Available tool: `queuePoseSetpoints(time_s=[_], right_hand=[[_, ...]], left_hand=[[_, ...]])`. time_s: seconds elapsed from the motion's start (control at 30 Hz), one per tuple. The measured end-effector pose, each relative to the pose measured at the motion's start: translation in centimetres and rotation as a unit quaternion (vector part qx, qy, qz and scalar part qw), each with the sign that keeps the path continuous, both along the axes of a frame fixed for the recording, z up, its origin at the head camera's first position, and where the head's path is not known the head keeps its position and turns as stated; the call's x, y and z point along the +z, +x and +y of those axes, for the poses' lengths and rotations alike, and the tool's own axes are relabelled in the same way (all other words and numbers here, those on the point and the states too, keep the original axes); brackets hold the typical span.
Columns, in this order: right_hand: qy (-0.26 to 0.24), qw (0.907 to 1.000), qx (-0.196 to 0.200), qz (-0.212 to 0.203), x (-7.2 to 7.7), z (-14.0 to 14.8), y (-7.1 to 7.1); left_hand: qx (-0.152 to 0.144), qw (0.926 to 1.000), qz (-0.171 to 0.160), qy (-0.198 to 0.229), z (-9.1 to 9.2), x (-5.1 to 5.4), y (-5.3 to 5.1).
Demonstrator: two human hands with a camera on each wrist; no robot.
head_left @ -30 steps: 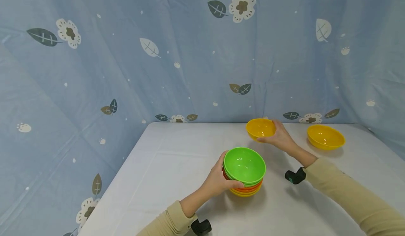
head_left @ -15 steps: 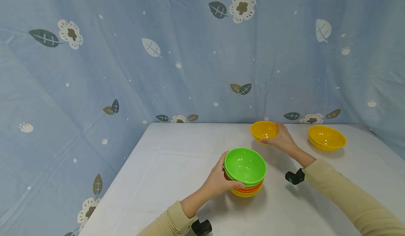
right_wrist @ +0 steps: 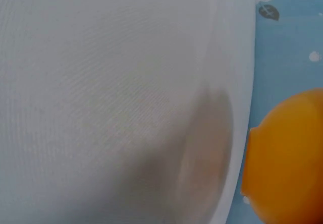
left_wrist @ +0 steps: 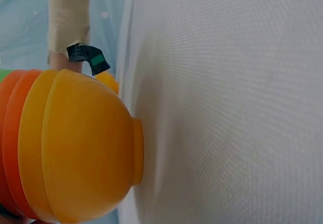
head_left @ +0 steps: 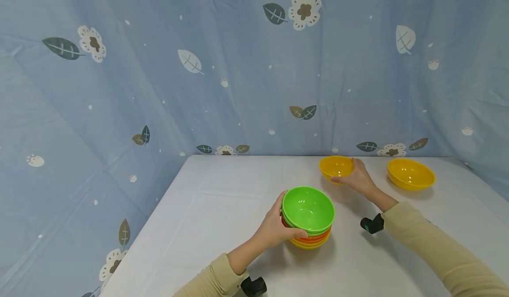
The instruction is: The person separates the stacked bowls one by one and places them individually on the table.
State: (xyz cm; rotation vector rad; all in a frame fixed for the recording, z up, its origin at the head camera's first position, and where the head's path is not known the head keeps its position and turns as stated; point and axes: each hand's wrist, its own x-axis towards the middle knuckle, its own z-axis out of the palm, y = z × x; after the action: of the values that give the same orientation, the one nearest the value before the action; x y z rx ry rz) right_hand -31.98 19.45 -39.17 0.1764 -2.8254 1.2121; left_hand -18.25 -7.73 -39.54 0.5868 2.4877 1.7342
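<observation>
My left hand [head_left: 274,228] grips the side of a stack of nested bowls, thumb in front and fingers behind. A bright green bowl [head_left: 308,208] tops the stack, with orange bowls [head_left: 318,238] beneath and yellow bowls [left_wrist: 91,148] at the bottom. Whether the stack's foot touches the table I cannot tell. Farther back, my right hand [head_left: 358,178] pinches a single yellow bowl [head_left: 334,166] by its right side. In the right wrist view that yellow bowl [right_wrist: 292,158] hangs above the table, its shadow apart from it.
Another, wider yellow bowl [head_left: 411,174] sits at the table's back right. The white-covered table [head_left: 222,199] ends at a blue patterned curtain [head_left: 246,67] behind and on the left. A dark wrist camera [head_left: 371,223] hangs under the right sleeve.
My right hand has moved slightly to the right and nearer the front with the yellow bowl in it. The left hand and the stack stay practically still.
</observation>
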Motion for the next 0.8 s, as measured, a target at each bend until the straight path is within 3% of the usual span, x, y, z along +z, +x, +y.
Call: queuePoseSetpoints(time_s=[0.27,0.8], right_hand=[[0.014,0.9993,-0.011,-0.034,-0.3,0.2,0.0],[0.020,0.9992,-0.005,-0.034,-1.1,0.4,-0.4]], left_hand=[[0.001,1.0000,-0.004,-0.002,0.0,0.0,0.0],[0.003,0.9999,-0.010,-0.004,-0.2,0.1,-0.1]])
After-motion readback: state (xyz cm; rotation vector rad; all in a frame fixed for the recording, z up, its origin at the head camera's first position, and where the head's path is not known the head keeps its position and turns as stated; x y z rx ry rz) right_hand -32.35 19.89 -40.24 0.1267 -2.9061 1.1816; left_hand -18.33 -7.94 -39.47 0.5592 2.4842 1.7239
